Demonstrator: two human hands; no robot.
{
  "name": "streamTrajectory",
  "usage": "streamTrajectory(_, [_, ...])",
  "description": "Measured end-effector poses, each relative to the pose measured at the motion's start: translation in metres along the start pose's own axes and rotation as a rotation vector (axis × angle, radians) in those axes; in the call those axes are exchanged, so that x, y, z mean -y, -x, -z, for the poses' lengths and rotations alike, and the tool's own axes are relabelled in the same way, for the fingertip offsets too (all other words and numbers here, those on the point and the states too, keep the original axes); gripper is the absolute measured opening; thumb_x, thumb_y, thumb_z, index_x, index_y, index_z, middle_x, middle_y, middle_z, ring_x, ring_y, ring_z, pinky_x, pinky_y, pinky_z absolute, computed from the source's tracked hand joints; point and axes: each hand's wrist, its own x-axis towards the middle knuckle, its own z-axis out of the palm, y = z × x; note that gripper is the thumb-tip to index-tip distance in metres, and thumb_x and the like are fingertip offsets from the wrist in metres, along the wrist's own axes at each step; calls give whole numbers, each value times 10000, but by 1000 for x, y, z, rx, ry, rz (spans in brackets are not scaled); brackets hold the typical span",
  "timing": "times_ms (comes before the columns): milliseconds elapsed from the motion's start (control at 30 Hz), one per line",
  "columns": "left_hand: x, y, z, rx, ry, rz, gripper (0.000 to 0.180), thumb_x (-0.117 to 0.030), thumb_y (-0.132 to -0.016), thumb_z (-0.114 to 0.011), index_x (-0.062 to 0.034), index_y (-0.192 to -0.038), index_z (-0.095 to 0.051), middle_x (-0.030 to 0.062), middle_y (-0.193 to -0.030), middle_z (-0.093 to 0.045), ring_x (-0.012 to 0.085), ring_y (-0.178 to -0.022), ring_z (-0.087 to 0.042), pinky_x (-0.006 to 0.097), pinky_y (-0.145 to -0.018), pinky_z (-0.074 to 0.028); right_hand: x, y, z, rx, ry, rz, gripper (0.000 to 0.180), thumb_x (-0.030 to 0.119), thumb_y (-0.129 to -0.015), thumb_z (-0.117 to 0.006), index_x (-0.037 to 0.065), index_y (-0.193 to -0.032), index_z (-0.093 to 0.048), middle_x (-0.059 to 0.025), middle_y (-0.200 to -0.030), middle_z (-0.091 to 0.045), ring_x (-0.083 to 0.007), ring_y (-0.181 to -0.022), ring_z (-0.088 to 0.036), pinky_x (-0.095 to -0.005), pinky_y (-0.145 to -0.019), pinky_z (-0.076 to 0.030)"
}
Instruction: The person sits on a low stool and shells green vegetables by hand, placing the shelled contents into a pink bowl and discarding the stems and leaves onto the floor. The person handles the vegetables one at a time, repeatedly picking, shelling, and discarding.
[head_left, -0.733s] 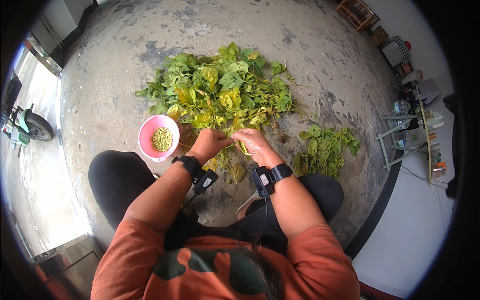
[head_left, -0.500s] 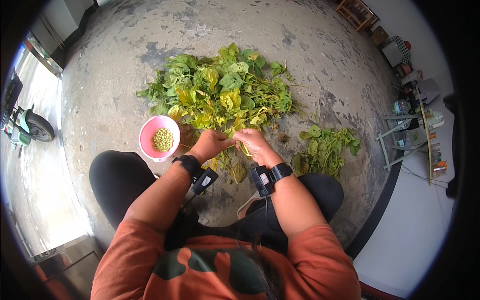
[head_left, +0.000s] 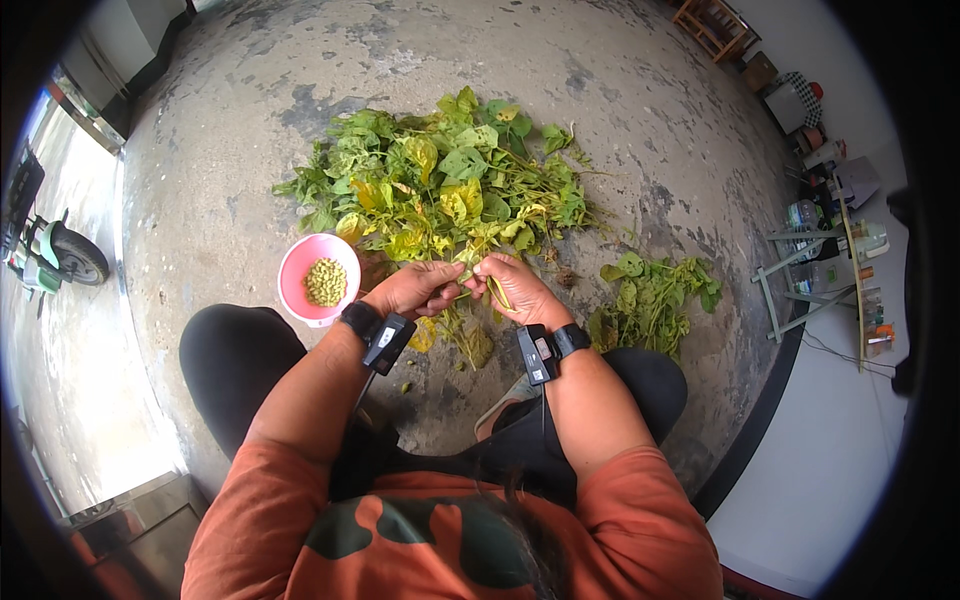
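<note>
My two hands meet at the near edge of a leafy heap of green and yellowing bean plants (head_left: 440, 180). Between the fingertips is a small pale green pod (head_left: 466, 262), partly hidden by the fingers. My left hand (head_left: 415, 288) is closed in a pinch on it, thumb on top and the other fingers curled. My right hand (head_left: 517, 287) pinches from the other side, with a thin green stem (head_left: 499, 296) looping down out of its fingers. Left of the hands stands a pink bowl (head_left: 288, 268) with shelled light green beans (head_left: 325, 282) in its bottom.
A smaller pile of green plants (head_left: 660, 295) lies by my right knee. Loose leaves (head_left: 470, 340) are on the concrete floor between my legs. At far right is a folding-leg table (head_left: 850, 290) with bottles; at far left, a wheeled vehicle (head_left: 75, 250) stands outside the doorway.
My left hand has rolled so its thumb and curled fingers show more. The right hand has turned slightly, and the stem hangs a little lower. Bowl and plant piles have stayed put.
</note>
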Motion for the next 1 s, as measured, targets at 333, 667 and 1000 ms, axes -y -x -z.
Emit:
streamTrajectory(333, [-1, -6, 1, -117, -519, -90, 311, -343, -1007, -487, -62, -926, -594, -34, -610, -495, 61, -447, -394, 214, -417, -298, 5, 2, -12, -213, 97, -36, 215, 240, -896, -620, 26, -910, -642, -55, -782, -609, -130, -624, -543, -250, -591, -445])
streamTrajectory(667, [0, -6, -11, -206, -529, -217, 201, -225, -993, -530, -51, -1062, -457, 39, -707, -617, 69, -467, -453, 215, -425, -340, -4, -2, -15, -243, -54, -52, 192, 215, -886, -628, 23, -889, -642, -34, -749, -600, -133, -629, -551, -260, -585, -448])
streamTrajectory(1000, [3, -5, -12, -250, -421, -152, 155, -189, -980, -472, -56, -1060, -468, 50, -836, -643, 76, -530, -484, 225, -467, -376, -6, 0, -30, -261, 102, 66, 164, 178, -918, -612, 18, -894, -636, -40, -748, -608, -136, -629, -571, -251, -597, -453])
